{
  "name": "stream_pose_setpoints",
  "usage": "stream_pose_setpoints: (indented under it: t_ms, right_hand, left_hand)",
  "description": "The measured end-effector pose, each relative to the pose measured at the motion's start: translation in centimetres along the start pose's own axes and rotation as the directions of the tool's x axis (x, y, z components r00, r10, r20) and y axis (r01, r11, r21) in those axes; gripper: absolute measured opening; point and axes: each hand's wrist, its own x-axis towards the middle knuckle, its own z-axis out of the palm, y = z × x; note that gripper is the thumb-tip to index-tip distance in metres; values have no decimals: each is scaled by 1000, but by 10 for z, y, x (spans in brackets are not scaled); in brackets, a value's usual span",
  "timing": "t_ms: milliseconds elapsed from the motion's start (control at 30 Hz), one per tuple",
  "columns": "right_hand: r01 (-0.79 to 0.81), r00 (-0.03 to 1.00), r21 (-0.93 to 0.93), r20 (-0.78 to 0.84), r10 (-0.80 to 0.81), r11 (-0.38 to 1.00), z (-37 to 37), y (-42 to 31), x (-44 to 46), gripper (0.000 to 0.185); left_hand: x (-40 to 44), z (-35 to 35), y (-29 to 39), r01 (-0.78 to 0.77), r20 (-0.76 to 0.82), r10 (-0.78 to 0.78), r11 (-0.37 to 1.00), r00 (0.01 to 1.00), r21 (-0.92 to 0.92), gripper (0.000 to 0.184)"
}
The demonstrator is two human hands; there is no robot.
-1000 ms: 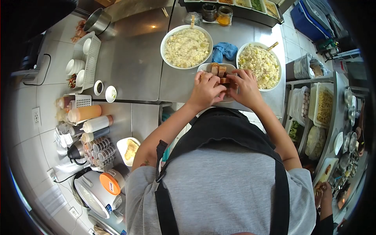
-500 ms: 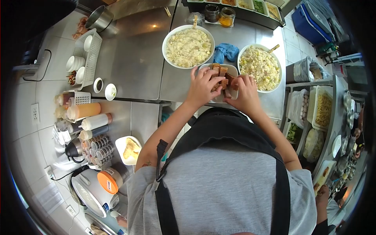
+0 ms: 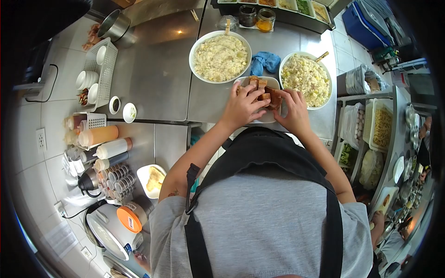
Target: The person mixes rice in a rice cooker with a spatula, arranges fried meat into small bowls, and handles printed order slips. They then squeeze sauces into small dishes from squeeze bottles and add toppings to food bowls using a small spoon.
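Observation:
A white dish [image 3: 266, 119] stands at the table's near edge, with several chunks of browned meat [image 3: 273, 98] that look like roast pork. My left hand [image 3: 241, 105] reaches in from the left, fingers curled over the pieces on that side and pressing against them. On the other side my right hand [image 3: 295, 111] has its thumb and fingers closed around the right-hand chunk. Its fingertips partly hide the meat. Large white bowls of pale, chunky potato-salad-like food stand close by, a left bowl [image 3: 220, 56] and a right bowl [image 3: 306, 79].
A blue cloth [image 3: 265, 62] lies between the bowls. Behind are jars [image 3: 265, 20] and a topping rail [image 3: 282, 5]. Squeeze bottles [image 3: 99, 135], small dishes [image 3: 130, 112] and a plate of food [image 3: 152, 180] are leftward. Shelves [image 3: 359, 139] stand right, with another person's hand [image 3: 378, 221] beyond.
Both hands remain at the dish. The right fingers have shifted and the browned chunk beside them is turned more into view. The far-right person's hand has moved upward in the picture.

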Motion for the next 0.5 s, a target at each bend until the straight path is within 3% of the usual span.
stream_pose_setpoints:
  t_ms: [167, 333, 500]
  right_hand:
    - [43, 990, 21, 131, -46, 999, -2, 7, 7, 63]
    - [61, 985, 22, 158, -64, 998, -3, 11, 12, 59]
    - [88, 983, 57, 158, -96, 995, -6, 16, 22, 61]
  left_hand:
    - [3, 3, -2, -9, 12, 9, 1000, 1000, 11, 30]
    - [8, 1, 2, 35, 8, -35, 999, 999, -13, 30]
    - [7, -2, 10, 126, 11, -126, 991, 992, -40, 45]
